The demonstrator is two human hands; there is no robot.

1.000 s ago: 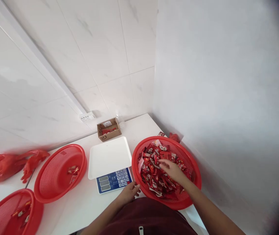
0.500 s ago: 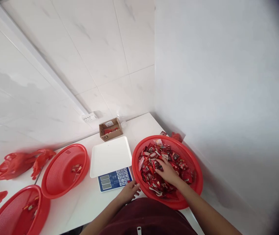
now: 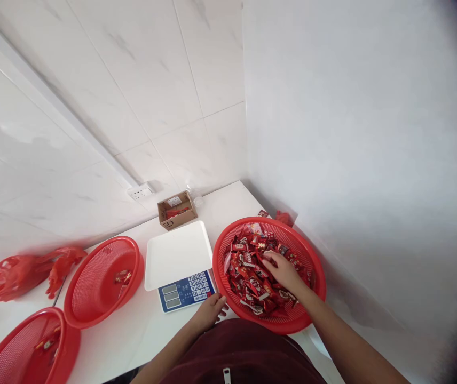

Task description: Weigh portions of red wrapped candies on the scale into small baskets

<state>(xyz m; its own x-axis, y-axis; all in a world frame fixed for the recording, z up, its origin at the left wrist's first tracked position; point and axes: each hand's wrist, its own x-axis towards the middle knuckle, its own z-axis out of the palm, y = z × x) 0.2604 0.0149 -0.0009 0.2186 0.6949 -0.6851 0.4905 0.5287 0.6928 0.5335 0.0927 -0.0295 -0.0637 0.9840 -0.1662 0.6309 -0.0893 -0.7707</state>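
A round red plastic basket (image 3: 320, 266) on the right holds a heap of small wrapped candies (image 3: 254, 285), mostly in red wrappers. Over the heap, my right hand (image 3: 282, 269) has its fingers curled down among the wrappers. Whatever lies under the fingertips is hidden. My left hand (image 3: 211, 310) hangs beside the basket's left rim, close to the scale's lower corner, with its fingers loosely apart and nothing in them. Left of the basket stands a digital scale (image 3: 172, 292) with a blue keypad panel, and its white tray (image 3: 178, 256) is bare.
Two more red baskets, a middle one (image 3: 88, 288) and a nearer one (image 3: 12, 341), stand on the left with a few candies each. Red plastic bags (image 3: 24, 274) lie behind them. A small cardboard box (image 3: 178, 218) sits by the wall below a socket (image 3: 140, 191).
My right hand has shifted slightly within the heap, and its fingers are drawn closer together. A dark red packet under it no longer shows there. The view has turned a little; my left hand stays put.
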